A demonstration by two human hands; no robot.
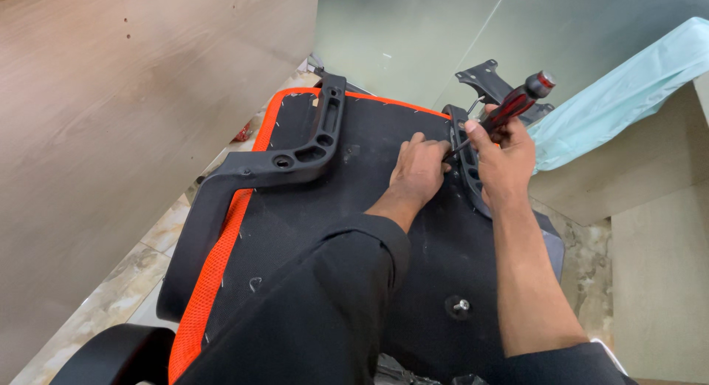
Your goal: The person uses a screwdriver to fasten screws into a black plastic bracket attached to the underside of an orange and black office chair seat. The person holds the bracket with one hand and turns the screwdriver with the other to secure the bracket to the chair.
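Screwdriver point(509, 108), red-and-black handled, sits gripped in the right hand point(504, 157); its long axis slants from the handle cap, up and away from the fingers, down to a thin shaft. Left hand point(419, 171) fingers curl closed around the tip at the black plastic armrest bracket point(465, 163). Under both lies the fabric chair-seat underside point(369, 208), orange-mesh edged, stapled; a second moulded armrest point(295, 152) stands well apart beyond the left knuckles.

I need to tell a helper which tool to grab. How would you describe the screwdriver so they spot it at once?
Start at the upturned black seat with its orange mesh edge. At its far right side, both hands meet at an armrest bracket. The screwdriver is in the right hand, the only red-and-black handled thing there, sticking up.
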